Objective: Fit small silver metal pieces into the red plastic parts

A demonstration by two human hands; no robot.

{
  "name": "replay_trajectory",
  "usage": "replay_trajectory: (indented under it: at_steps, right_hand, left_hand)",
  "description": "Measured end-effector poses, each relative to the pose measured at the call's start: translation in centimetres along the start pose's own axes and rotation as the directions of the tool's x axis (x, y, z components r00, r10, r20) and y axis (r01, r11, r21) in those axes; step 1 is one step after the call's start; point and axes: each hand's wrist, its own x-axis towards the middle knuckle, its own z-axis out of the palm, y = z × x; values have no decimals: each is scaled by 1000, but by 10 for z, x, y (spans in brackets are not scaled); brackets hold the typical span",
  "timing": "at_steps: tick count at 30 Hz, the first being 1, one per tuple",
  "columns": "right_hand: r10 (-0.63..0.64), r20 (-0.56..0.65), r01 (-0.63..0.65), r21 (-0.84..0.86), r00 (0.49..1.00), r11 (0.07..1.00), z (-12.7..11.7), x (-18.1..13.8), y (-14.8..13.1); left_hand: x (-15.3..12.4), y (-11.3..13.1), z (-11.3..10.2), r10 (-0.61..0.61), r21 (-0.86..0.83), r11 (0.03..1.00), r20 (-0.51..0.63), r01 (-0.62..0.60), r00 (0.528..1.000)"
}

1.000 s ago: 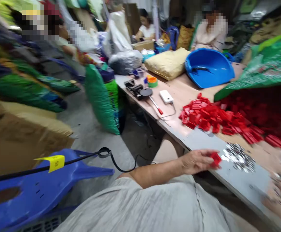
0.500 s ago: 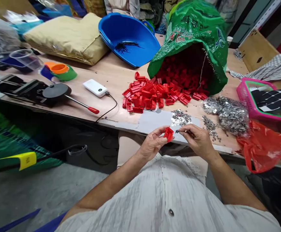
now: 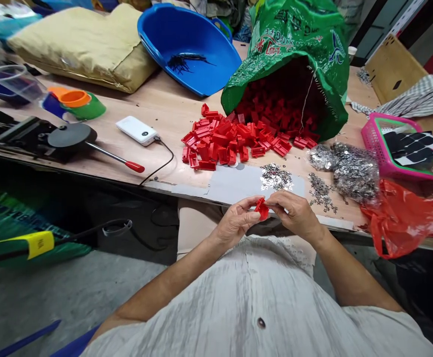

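Observation:
My left hand point(image 3: 236, 223) pinches a small red plastic piece point(image 3: 262, 208) at the table's front edge. My right hand point(image 3: 294, 214) is closed against the same piece from the right, fingertips pressed on it. Just beyond my hands lies a small heap of tiny metal parts point(image 3: 276, 177) on a grey card point(image 3: 234, 183). Farther back, a pile of red plastic pieces point(image 3: 231, 139) spills out of a green sack point(image 3: 294, 44) lying on its side.
A bag of metal parts point(image 3: 350, 168), a red plastic bag point(image 3: 409, 218) and a pink basket point(image 3: 405, 148) sit at the right. A white power bank point(image 3: 137, 130), black hand press point(image 3: 52, 139), blue basin point(image 3: 186, 44) and tan sack point(image 3: 78, 44) lie left and behind.
The view swung from the room to the table. My left hand carried the red piece in front of me, and my right hand has closed in onto it with a small metal part.

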Motion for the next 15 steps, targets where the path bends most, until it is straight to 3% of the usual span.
replay_trajectory:
  at_steps: [10,15]
  right_hand:
    - [-59,-9,59,27,998,998,3,-3,3]
    - [1,80,-10,109,997,994,-2,-4,1]
  left_hand:
    - [-1,0,2,-19,-10,1000,13,19,1000]
    - [-2,-3,-1,-31,0,1000,10,30,999]
